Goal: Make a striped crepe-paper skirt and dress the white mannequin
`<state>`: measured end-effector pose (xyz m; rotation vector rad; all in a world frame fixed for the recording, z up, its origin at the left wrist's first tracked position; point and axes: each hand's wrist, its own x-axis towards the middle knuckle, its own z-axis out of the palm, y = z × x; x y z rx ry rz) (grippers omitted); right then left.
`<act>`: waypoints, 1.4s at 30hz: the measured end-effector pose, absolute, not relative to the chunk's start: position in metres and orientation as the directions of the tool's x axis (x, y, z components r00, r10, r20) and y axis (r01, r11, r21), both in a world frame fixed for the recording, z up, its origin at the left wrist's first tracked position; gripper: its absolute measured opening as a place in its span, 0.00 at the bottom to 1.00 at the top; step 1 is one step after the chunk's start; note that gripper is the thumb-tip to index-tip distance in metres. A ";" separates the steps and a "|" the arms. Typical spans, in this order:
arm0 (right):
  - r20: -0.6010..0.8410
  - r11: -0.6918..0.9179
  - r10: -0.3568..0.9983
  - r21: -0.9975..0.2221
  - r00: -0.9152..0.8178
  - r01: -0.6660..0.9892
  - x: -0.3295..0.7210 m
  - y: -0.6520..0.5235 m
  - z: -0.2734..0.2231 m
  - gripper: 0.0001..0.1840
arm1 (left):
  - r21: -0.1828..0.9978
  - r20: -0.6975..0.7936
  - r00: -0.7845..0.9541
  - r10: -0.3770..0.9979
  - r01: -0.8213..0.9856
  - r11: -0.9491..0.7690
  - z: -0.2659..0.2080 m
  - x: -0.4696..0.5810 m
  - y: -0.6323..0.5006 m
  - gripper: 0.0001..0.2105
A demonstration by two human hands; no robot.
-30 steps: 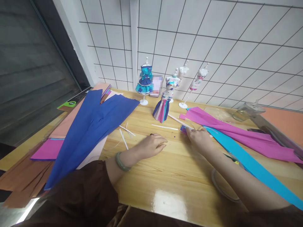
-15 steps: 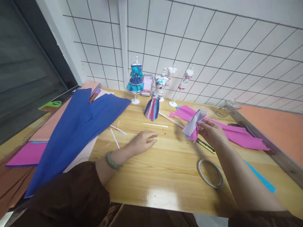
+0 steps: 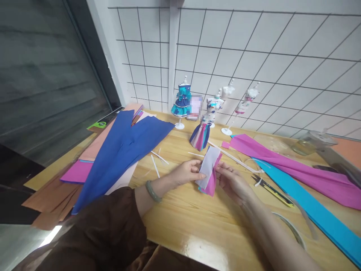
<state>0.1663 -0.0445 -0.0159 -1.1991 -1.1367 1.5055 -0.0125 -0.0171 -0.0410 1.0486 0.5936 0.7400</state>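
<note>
Between my two hands, above the middle of the table, is a small stack of crepe paper [image 3: 209, 167] in pale lavender, pink and a little blue. My left hand [image 3: 186, 172] pinches its left edge with thumb and fingers. On the opposite edge, the fingers of my right hand [image 3: 231, 181] are closed on the same paper. Just behind it stands a small dress form [image 3: 213, 109] with a striped paper skirt [image 3: 200, 136]. A yellow and black utility knife [image 3: 278, 194] lies to the right of my right hand, and a tape roll [image 3: 290, 227] shows partly past my forearm.
Blue crepe paper [image 3: 113, 146] spreads over other sheets at the left. Pink [image 3: 293, 169] and turquoise paper [image 3: 316, 210] lie at the right. A dressed form [image 3: 182, 103] and two more stand near the tiled wall. White strips [image 3: 155, 165] and a glass vessel [image 3: 307, 143] are on the table.
My right hand has brought the crepe paper leftward to the middle. My left hand, open before, has taken hold of its left edge. The view has turned, uncovering the turquoise paper.
</note>
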 end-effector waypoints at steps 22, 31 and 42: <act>-0.146 -0.131 0.989 -0.932 -0.017 0.339 0.208 -0.040 -0.026 0.33 | 0.973 -0.042 0.447 0.894 0.222 -0.065 -0.043 -0.028 -0.005 0.25; -0.131 -0.110 0.991 -0.900 -0.020 0.422 0.217 -0.036 -0.035 0.26 | 0.995 -0.029 0.443 0.896 0.101 -0.017 -0.059 -0.028 0.005 0.27; -0.148 -0.122 0.989 -0.840 -0.006 0.529 0.223 -0.032 -0.037 0.23 | 1.000 -0.023 0.369 0.929 0.007 0.022 -0.060 -0.025 0.009 0.24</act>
